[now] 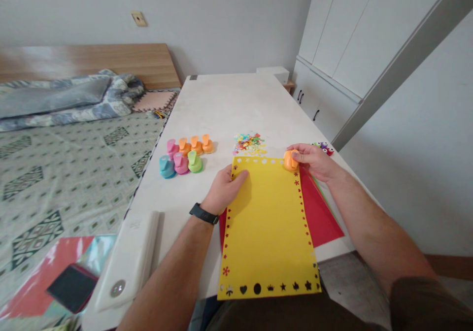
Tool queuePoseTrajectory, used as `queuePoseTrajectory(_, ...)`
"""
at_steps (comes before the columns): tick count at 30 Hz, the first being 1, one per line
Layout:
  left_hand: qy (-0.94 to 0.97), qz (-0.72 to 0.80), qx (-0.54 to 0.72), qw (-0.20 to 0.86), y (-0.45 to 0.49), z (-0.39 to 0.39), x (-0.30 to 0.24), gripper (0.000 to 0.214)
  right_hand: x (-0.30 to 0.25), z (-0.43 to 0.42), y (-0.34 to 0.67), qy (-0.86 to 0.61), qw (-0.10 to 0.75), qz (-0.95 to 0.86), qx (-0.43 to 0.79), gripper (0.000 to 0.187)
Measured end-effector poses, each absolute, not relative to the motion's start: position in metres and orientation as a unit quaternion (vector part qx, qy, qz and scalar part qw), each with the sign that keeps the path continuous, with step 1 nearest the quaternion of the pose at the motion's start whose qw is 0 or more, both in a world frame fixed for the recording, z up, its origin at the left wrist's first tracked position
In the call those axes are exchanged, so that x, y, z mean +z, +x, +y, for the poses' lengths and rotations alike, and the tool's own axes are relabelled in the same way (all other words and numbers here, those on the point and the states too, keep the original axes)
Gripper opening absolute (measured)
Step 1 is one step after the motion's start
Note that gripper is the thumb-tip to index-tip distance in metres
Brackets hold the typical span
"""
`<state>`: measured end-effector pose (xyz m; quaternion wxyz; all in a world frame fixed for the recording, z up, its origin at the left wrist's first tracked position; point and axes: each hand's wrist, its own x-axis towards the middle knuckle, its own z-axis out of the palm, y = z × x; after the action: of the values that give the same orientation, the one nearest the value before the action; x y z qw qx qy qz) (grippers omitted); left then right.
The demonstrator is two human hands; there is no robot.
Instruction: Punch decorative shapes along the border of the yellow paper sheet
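A yellow sheet of paper (269,222) lies before me, with small shapes such as hearts, stars and crowns cut along its edges. My left hand (226,187) grips its upper left edge, thumb on top and fingers hidden beneath. At the upper right corner, my right hand (314,159) holds an orange craft punch (290,160), which sits over the sheet's edge. Red paper (320,213) shows under the yellow sheet on the right. Just beyond the top edge is a pile of tiny coloured paper cutouts (249,143).
Several craft punches in pink, orange, blue and green (181,163) stand on the left of the white table (229,104). A long white device (129,262) lies at the near left. Beside it, a dark phone (72,287) rests on plastic-wrapped coloured paper. Small purple and green items (325,148) sit behind my right hand.
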<state>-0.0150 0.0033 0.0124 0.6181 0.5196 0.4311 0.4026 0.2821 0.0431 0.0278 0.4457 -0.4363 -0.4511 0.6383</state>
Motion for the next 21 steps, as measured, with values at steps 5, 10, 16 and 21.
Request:
queuePoseTrajectory(5,0.513,0.430,0.405,0.623,-0.0135,0.0020,0.0140,0.045,0.0283,0.0429,0.2820,-0.440,0.445,-0.445,0.641,0.038)
queuePoseTrajectory(10,0.511,0.428,0.407,0.624,-0.0136,0.0018,0.0150,0.046,0.0284,0.0435,0.2822,-0.443,0.446,-0.434,0.646,0.039)
queuePoseTrajectory(16,0.508,0.434,0.403,0.625,-0.0136,0.0013,0.0162,0.050,0.0269,0.0450,0.2816,-0.454,0.456,-0.420,0.640,0.039)
queuePoseTrajectory(21,0.509,0.438,0.399,0.624,-0.0141,0.0008,0.0163,0.051,0.0258,0.0453,0.2806,-0.460,0.462,-0.407,0.640,0.037)
